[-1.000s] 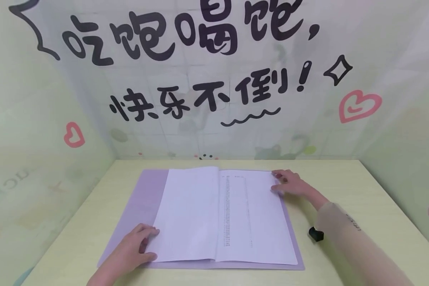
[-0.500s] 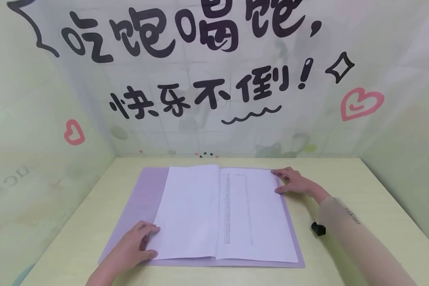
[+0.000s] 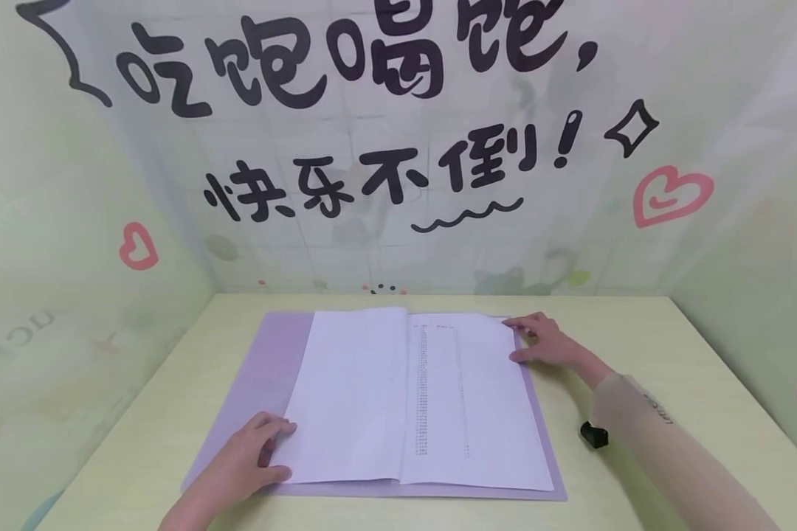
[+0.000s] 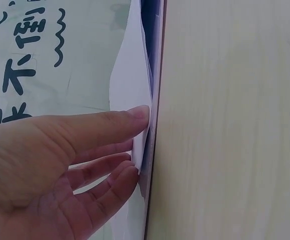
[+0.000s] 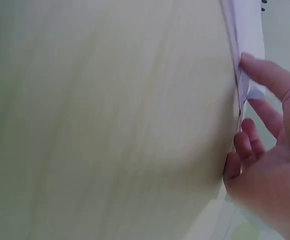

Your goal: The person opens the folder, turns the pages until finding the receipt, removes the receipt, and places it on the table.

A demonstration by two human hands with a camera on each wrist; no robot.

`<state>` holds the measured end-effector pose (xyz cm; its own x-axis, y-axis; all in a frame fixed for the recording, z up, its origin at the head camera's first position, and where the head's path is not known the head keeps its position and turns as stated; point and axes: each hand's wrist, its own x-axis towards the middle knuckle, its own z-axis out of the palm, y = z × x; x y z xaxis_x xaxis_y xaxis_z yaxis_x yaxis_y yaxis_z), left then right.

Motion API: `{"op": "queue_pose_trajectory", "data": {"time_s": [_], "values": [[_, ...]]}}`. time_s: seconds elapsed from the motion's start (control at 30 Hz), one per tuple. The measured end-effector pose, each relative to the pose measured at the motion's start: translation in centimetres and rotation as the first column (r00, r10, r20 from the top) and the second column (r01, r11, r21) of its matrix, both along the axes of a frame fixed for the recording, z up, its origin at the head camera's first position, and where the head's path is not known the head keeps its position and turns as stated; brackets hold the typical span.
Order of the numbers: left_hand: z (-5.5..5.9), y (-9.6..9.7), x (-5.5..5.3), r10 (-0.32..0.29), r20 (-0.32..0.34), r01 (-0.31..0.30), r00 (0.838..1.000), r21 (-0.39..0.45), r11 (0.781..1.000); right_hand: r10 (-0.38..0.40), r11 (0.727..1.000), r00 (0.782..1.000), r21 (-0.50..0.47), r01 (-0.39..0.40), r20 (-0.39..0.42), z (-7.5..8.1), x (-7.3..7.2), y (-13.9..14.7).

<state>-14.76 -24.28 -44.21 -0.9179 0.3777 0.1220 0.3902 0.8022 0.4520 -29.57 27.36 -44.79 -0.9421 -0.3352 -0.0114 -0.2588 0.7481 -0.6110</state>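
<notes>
A light purple folder (image 3: 268,361) lies spread on the table with white paper in it. Its left page (image 3: 348,398) is blank. The right page (image 3: 491,413) carries a narrow printed list, and its upper right corner is slightly raised. My left hand (image 3: 242,461) rests at the left page's outer edge, thumb and fingers spread apart; in the left wrist view the thumb (image 4: 134,114) touches the paper's edge. My right hand (image 3: 544,345) is at the upper right edge, index fingertip at the raised corner, thumb lower down the side. In the right wrist view the other fingers (image 5: 245,145) bend loosely by the folder's edge.
A small black object (image 3: 594,435) lies on the pale wooden table (image 3: 691,413), beside the right sleeve (image 3: 664,442). A printed backdrop (image 3: 372,243) with large black characters and hearts stands behind and at both sides.
The right page's upper corner has lifted slightly at my right index finger. My left hand has stayed in place at the left page's edge.
</notes>
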Motion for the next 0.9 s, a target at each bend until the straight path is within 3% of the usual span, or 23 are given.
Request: {"op": "queue_pose_trajectory", "data": {"time_s": [0.27, 0.43, 0.67, 0.9], "values": [[0.4, 0.1, 0.2, 0.038, 0.055, -0.038, 0.998, -0.004, 0.999, -0.054, 0.994, 0.999, -0.099, 0.053, -0.001, -0.1, 0.2, -1.1], [0.5, 0.2, 0.1, 0.056, 0.070, -0.055, 0.996, -0.009, 0.998, -0.123, 0.972, 0.992, -0.198, 0.124, 0.014, 0.1, 0.7, -1.5], [0.5, 0.2, 0.1, 0.059, 0.076, -0.058, 0.995, -0.016, 0.998, -0.086, 0.965, 0.996, -0.251, 0.077, -0.024, 0.7, 1.3, -1.4], [0.5, 0.2, 0.1, 0.078, 0.086, -0.076, 0.993, -0.020, 0.997, -0.047, 0.955, 0.999, -0.293, 0.045, 0.003, 1.3, 1.2, -1.2]]}}
